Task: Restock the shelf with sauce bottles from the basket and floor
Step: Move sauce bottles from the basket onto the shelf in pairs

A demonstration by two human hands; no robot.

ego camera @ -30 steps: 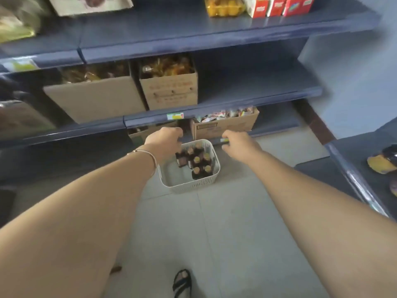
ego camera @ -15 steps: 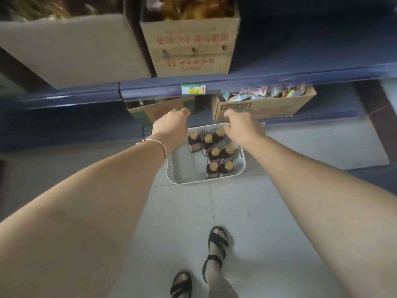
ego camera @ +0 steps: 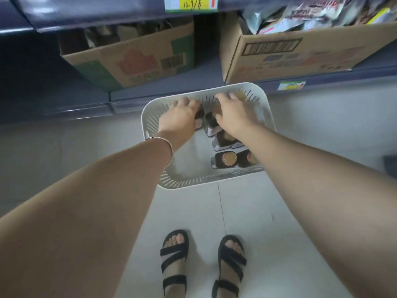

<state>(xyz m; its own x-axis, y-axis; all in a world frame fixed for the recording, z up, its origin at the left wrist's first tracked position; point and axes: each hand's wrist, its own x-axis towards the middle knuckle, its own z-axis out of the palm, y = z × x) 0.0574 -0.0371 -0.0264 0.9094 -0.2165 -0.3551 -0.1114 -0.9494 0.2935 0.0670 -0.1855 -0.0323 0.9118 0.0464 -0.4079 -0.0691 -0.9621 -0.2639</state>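
Basket sits on the floor under the hands, which have dropped into it: left hand and right hand now curl round sauce bottles at its far end. Pick underway, shelf just beyond, lift likely next

One white basket. Six sauce bottles show in it at least in part; hands and arms cover some of the inside, so the full number cannot be told. Two hands, the left hand and the right hand. One thin bracelet. Two cardboard boxes, a left box and a right box; the packets in the right box are too jumbled to count. Two price labels, an upper label and a lower label. Two black sandals.
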